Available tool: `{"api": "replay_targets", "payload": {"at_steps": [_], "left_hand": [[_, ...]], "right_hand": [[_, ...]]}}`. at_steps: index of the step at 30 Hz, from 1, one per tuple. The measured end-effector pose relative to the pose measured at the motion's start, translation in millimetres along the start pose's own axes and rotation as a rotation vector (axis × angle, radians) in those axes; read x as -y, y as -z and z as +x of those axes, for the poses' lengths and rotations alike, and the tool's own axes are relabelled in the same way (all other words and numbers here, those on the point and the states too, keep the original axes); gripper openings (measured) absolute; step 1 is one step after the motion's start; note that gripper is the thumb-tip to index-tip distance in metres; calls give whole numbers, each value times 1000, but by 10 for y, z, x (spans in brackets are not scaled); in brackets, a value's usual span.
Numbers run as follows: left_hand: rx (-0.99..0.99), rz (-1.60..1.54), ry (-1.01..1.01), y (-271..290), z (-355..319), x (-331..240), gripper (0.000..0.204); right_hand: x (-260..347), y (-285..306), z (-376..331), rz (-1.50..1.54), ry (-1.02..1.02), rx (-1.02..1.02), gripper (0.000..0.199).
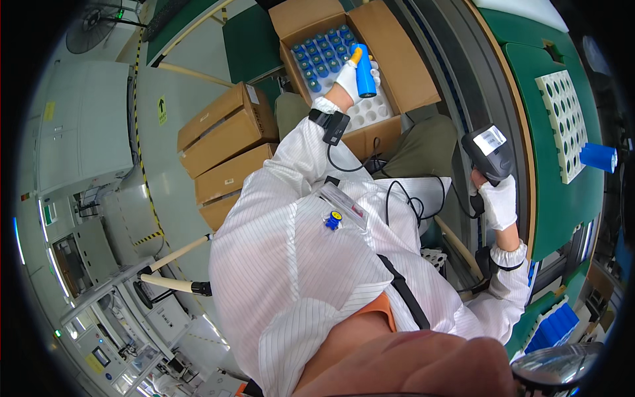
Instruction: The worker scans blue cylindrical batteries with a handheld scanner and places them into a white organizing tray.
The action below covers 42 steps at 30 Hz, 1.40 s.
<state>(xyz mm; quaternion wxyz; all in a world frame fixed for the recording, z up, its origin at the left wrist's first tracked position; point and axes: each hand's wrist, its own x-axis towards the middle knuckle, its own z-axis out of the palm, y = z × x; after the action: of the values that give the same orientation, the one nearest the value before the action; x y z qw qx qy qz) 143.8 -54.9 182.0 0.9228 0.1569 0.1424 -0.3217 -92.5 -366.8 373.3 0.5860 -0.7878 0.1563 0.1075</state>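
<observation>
My left hand (349, 78), in a white fabric glove, has its fingers curled around a blue cylindrical cell with an orange tip (364, 71), gripping it about mid-length and holding it tilted just above the open brown cardboard box (403, 63). The cell hangs over the middle of the box, where the filled rows end. Toward the far corner of the box more blue cylindrical cells (323, 56) stand upright in a white holed insert (372, 111); the near part of the insert shows bare holes. A black wrist-strap device (332, 124) sits on that forearm with a cable running off it.

My right hand (499, 202), also gloved in white, is closed around the grip of a dark handheld barcode scanner (487, 153), its head raised beside the inner edge of the green workbench (559, 198). On the bench lies a white perforated tray (565, 122), with a short blue cylinder (598, 157) touching its right edge. Closed brown cartons (225, 149) are stacked on the floor, well apart from the open box.
</observation>
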Motion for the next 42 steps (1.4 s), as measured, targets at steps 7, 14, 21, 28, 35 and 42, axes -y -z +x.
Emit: {"api": "replay_targets", "payload": {"at_steps": [7, 14, 21, 28, 35, 42], "left_hand": [[-433, 867, -361, -562, -312, 377, 27], [105, 1643, -942, -756, -657, 928, 54], [389, 1656, -1000, -882, -568, 1227, 49], [322, 1629, -855, -1070, -511, 1336, 52], [725, 1419, -722, -2075, -146, 1417, 51], [946, 1346, -372, -3372, 419, 2191, 55]], "right_hand": [[26, 5, 11, 68, -8, 7, 14], [103, -24, -29, 152, -4, 67, 15], [78, 2, -16, 236, -40, 122, 19], [98, -13, -28, 213, -59, 86, 20], [174, 49, -166, -203, 599, 39, 26], [288, 88, -283, -132, 788, -30, 33]]}}
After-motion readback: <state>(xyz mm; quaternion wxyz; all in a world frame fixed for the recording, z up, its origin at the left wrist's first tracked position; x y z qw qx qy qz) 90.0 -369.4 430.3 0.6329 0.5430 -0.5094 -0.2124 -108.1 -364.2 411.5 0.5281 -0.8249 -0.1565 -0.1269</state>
